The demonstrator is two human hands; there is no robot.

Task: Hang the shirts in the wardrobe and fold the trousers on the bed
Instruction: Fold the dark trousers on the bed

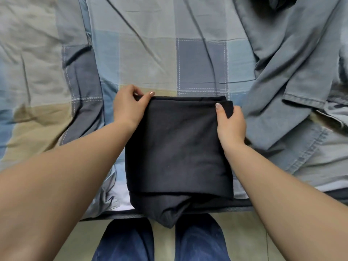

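Black trousers lie folded into a thick rectangle on the bed, near its front edge; a bunched part hangs over the edge. My left hand pinches the far left corner of the fold, thumb on top. At the far right corner my right hand grips the edge with its thumb over the cloth. A grey-blue denim shirt lies spread on the bed just to the right of the trousers.
The bed's checked blue, grey and tan cover is wrinkled. A dark garment shows at the top right. The bed's front edge runs below the trousers, and my legs in blue jeans stand on the pale floor.
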